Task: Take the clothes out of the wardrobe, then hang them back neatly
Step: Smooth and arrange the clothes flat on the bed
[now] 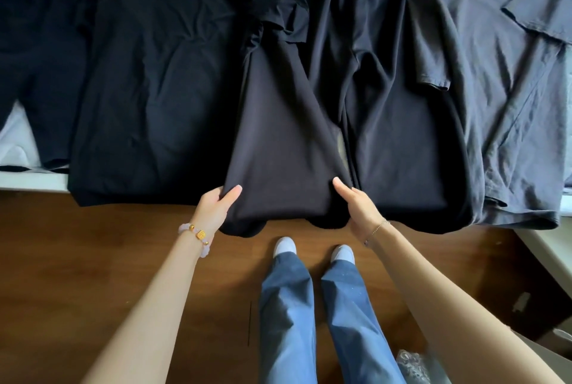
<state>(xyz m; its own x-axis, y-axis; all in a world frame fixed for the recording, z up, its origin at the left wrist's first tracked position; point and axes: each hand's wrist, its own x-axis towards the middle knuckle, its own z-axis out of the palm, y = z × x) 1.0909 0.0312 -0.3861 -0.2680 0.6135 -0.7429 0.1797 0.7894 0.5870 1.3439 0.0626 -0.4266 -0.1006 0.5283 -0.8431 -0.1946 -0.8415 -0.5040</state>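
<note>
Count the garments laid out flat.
4: dark garment far left, black Li-Ning tee beside it, black shorts in the centre, grey tee at right. The far-right sleeve may belong to a fifth; overlaps could hide more.

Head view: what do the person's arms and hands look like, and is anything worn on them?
The left arm and right arm are bare, with no sleeves or gloves in view. The left hand has a bracelet of pale pink beads with gold charms at its wrist; the right hand has a thin chain bracelet. No rings show.
</note>
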